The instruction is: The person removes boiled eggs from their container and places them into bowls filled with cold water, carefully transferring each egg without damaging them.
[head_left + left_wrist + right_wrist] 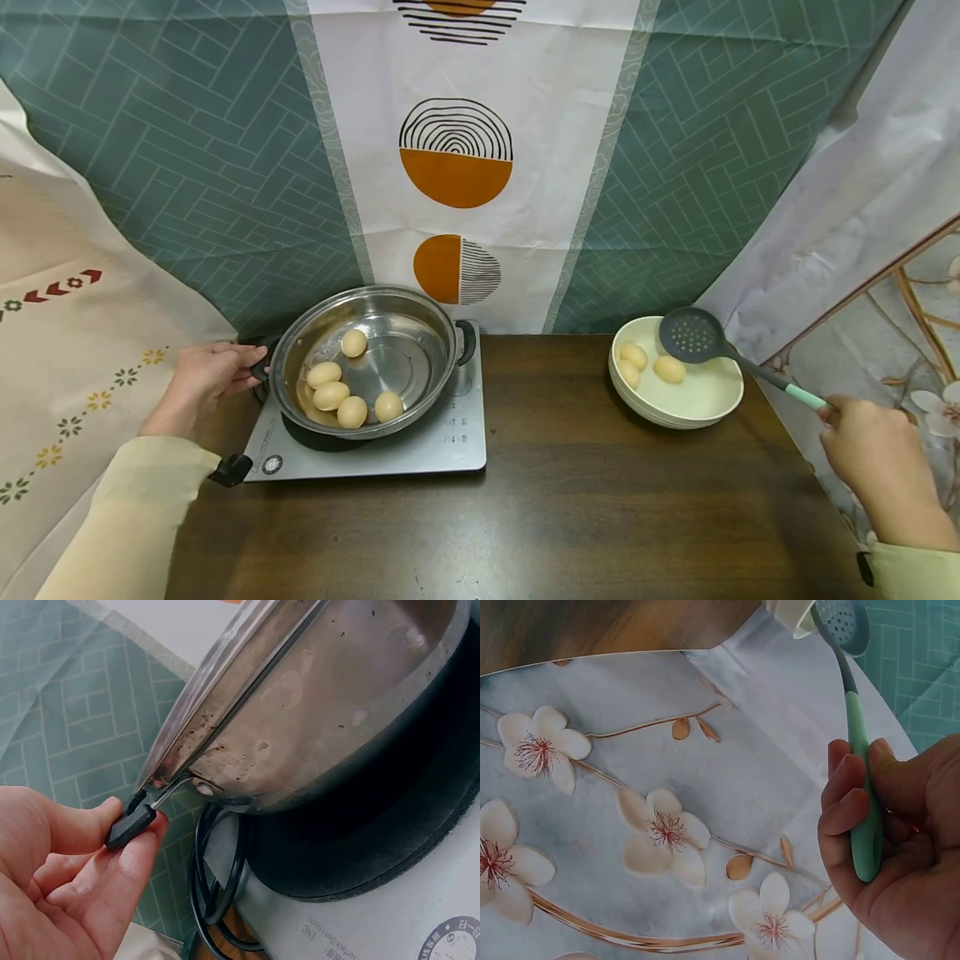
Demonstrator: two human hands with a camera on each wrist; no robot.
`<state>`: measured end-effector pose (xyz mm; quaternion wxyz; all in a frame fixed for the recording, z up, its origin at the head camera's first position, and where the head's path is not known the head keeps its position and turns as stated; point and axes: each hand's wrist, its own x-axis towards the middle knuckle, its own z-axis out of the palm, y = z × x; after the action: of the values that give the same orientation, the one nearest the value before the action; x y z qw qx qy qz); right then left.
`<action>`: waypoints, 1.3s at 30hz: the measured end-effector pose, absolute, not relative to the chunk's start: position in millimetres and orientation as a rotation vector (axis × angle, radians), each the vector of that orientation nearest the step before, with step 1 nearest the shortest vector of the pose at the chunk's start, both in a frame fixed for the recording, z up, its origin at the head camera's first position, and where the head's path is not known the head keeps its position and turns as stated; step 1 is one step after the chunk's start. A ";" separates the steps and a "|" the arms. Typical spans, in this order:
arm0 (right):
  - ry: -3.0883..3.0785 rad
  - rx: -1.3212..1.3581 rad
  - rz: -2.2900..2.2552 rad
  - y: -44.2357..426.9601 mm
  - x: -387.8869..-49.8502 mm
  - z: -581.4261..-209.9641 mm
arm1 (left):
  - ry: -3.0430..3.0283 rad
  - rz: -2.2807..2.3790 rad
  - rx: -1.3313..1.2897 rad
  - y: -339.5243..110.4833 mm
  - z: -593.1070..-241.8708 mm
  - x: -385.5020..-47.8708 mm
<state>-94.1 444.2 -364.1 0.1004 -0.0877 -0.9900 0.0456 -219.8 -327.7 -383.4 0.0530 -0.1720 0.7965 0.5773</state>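
My left hand (pixel 206 383) pinches the black side handle (pixel 131 826) of a steel pan (pixel 405 333) between thumb and fingers. Several pale brown eggs (pixel 331 396) lie in the pan, mostly toward its near left side. In the left wrist view the pan's edge on the handle side stands above the black cooking zone. My right hand (pixel 873 450) grips the mint-green handle (pixel 865 787) of a skimmer (pixel 693 335). The skimmer's dark perforated head is over the back right of a cream bowl (pixel 712 392). Inside the bowl are 3 eggs (pixel 670 369).
Under the pan stands a silver induction cooker (pixel 450 446), with a black cord (pixel 201 870) beside it. The wooden table (pixel 547 500) stretches between cooker and bowl. A green and white patterned sheet (pixel 592 208) rises behind, and flowered cloth (pixel 667 750) hangs at the right.
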 end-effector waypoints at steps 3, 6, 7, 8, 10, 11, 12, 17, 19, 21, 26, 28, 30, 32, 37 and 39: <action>-2.917 -0.271 0.146 441.6 -94.2 -362.8 | 2.425 1.754 -0.524 -327.5 -382.9 -219.9; -2.930 -0.311 0.180 437.5 -95.2 -360.7 | 2.423 1.750 -0.538 -326.9 -382.9 -220.5; -2.935 -0.315 0.190 436.0 -95.6 -359.8 | 2.419 1.752 -0.545 -326.6 -383.0 -220.8; -2.942 -0.320 0.203 434.4 -96.1 -358.9 | 2.417 1.753 -0.551 -326.4 -383.2 -221.2; -2.950 -0.316 0.228 431.0 -96.9 -357.1 | 2.413 1.755 -0.557 -326.1 -383.5 -222.0; -2.950 -0.314 0.240 429.2 -97.3 -356.0 | 2.410 1.759 -0.557 -326.1 -383.7 -222.4; -2.949 -0.319 0.244 427.3 -97.8 -355.0 | 2.410 1.760 -0.557 -326.2 -383.8 -222.8; -2.907 -0.319 0.293 416.6 -101.1 -351.2 | 2.406 1.774 -0.559 -326.7 -383.9 -225.0; -2.889 -0.293 0.321 411.0 -103.3 -350.7 | 2.408 1.772 -0.563 -326.7 -383.5 -225.3; -2.867 -0.246 0.355 404.8 -106.3 -350.3 | 2.410 1.771 -0.563 -326.7 -383.3 -225.3; -2.822 -0.109 0.392 383.3 -115.1 -344.7 | 2.413 1.772 -0.540 -326.4 -383.2 -223.9; -2.816 -0.094 0.427 371.9 -117.2 -339.8 | 2.415 1.769 -0.538 -326.2 -383.3 -223.4; -2.806 -0.086 0.463 360.0 -118.8 -334.4 | 2.419 1.765 -0.541 -326.0 -383.3 -223.1; -2.797 -0.056 0.496 347.3 -121.4 -329.6 | 2.424 1.760 -0.545 -325.9 -383.6 -222.9; -2.783 0.051 0.546 312.9 -131.7 -320.7 | 2.430 1.740 -0.557 -327.2 -385.4 -222.3; -2.787 0.087 0.563 298.7 -136.0 -317.6 | 2.429 1.740 -0.557 -327.9 -386.0 -221.8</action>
<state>-136.0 298.7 -317.6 0.1478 0.0301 -0.9690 0.1956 -221.8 -327.9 -386.0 0.0511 -0.1831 0.7982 0.5716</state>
